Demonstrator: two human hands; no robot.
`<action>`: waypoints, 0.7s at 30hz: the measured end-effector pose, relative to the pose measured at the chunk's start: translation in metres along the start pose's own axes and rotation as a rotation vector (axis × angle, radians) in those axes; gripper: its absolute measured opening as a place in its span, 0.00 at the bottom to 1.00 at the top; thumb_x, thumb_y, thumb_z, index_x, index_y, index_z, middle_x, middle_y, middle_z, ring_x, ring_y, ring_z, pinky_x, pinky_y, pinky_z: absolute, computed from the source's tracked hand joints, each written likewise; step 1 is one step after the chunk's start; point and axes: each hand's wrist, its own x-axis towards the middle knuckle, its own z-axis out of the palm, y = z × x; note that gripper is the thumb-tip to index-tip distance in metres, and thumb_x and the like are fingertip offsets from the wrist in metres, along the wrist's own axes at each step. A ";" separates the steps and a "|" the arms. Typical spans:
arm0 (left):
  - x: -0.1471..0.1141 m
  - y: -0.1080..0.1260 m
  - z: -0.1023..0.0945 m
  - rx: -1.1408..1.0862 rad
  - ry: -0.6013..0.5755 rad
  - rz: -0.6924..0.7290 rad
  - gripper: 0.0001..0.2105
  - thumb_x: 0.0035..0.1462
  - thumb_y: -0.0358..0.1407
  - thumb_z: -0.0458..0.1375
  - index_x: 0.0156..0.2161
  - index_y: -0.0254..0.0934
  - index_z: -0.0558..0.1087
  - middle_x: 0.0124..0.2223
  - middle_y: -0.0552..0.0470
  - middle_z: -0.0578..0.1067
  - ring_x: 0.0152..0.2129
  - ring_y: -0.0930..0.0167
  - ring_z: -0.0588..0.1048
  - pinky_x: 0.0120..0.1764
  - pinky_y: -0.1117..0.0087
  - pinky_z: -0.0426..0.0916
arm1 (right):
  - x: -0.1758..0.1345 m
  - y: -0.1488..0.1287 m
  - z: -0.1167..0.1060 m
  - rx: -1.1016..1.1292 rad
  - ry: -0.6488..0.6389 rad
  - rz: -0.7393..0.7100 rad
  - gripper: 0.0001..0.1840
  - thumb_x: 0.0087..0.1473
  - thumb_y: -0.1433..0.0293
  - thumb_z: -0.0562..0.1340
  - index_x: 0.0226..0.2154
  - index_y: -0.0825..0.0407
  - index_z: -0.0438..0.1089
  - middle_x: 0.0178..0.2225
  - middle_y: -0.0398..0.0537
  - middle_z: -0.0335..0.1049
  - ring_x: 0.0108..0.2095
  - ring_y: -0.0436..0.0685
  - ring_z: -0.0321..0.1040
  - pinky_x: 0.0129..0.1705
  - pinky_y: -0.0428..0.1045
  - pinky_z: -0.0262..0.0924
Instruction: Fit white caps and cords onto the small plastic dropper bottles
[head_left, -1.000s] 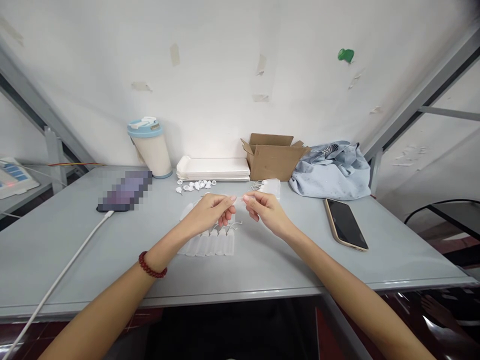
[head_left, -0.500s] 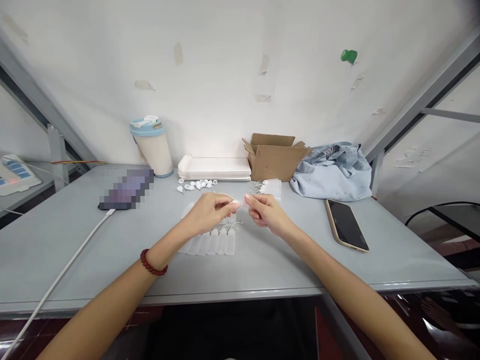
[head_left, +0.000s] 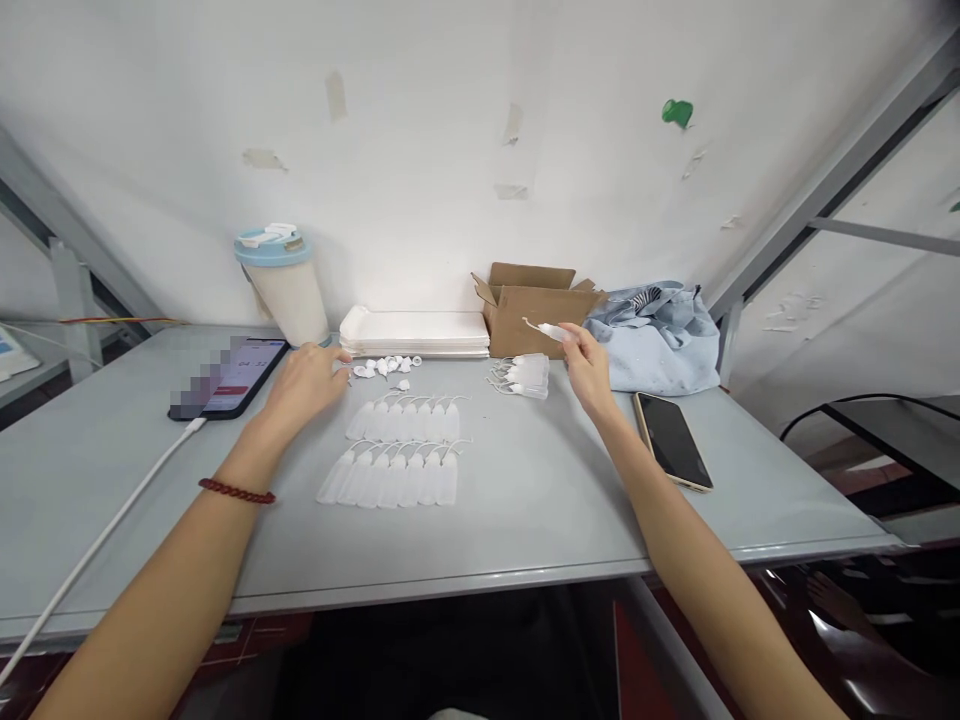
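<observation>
Between the thumb and fingers of my right hand (head_left: 589, 365) is a small translucent plastic bottle (head_left: 556, 332) with a white cap and a thin curved strap. It is raised in front of the cardboard box, just above a small group of similar capped bottles (head_left: 531, 374). My left hand (head_left: 309, 382) is at the left end of a pile of small white caps (head_left: 386, 367). Its thumb and forefinger are apart beside the nearest caps. Two rows of bottles lie side by side nearer me, an upper row (head_left: 405, 420) and a lower row (head_left: 397, 480).
White trays (head_left: 420, 332) are stacked against the wall beside an open cardboard box (head_left: 525, 318). A tumbler (head_left: 289, 295) and a charging phone (head_left: 247, 375) are at left. Blue cloth (head_left: 652, 340) and another phone (head_left: 673, 440) lie at right.
My hands were together over the bottle rows and have moved apart. The right hand carried the bottle right to the small group; the left moved left to the caps. The view shifted slightly.
</observation>
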 end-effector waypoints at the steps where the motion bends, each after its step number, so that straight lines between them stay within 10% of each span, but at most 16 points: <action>1: 0.001 -0.002 0.002 -0.004 -0.020 -0.001 0.19 0.53 0.34 0.49 0.47 0.32 0.74 0.43 0.36 0.75 0.44 0.52 0.73 0.45 0.58 0.65 | 0.001 0.006 0.001 -0.031 -0.007 -0.015 0.22 0.57 0.59 0.49 0.46 0.54 0.67 0.34 0.50 0.69 0.35 0.56 0.65 0.37 0.51 0.59; 13: 0.003 0.004 0.004 -0.033 -0.185 -0.059 0.21 0.48 0.30 0.50 0.48 0.32 0.73 0.43 0.42 0.77 0.42 0.57 0.75 0.46 0.64 0.66 | 0.001 0.036 0.020 -0.180 -0.081 -0.006 0.14 0.55 0.67 0.52 0.43 0.54 0.64 0.40 0.56 0.71 0.40 0.61 0.66 0.45 0.57 0.59; 21: 0.001 0.004 0.008 -0.061 -0.194 -0.046 0.20 0.45 0.31 0.52 0.46 0.34 0.74 0.40 0.43 0.78 0.41 0.56 0.74 0.42 0.63 0.67 | -0.007 0.009 0.016 -0.212 0.014 -0.059 0.12 0.54 0.69 0.53 0.41 0.55 0.65 0.45 0.60 0.65 0.47 0.64 0.59 0.51 0.60 0.52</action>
